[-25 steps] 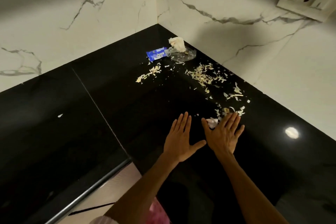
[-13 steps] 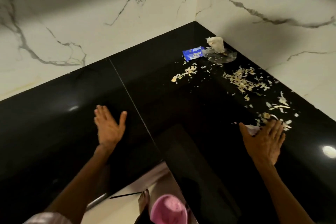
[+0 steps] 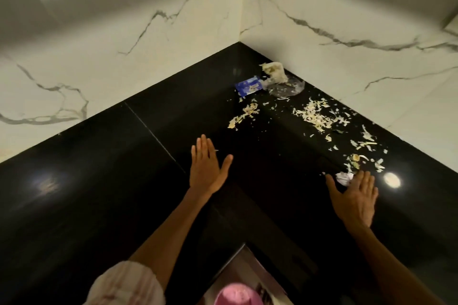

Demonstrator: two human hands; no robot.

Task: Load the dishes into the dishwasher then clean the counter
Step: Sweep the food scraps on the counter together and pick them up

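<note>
A glossy black counter fills an L-shaped corner under marble walls. Pale food scraps are strewn along its right wing, with a smaller heap nearer the corner. My left hand lies flat with straight fingers on the counter, below that smaller heap and apart from it. My right hand is also flat, its fingertips against a small crumpled white wad at the near end of the scraps. No dishes or dishwasher are in view.
In the far corner lie a blue wrapper, a clear plastic bag and a crumpled pale lump. Marble walls close both back sides. The counter's inner edge sits near my body, with a pink object below it.
My left hand swept out to the left, then came back toward the middle, closer to the scraps. My right hand has stayed by the white wad. The view has shifted.
</note>
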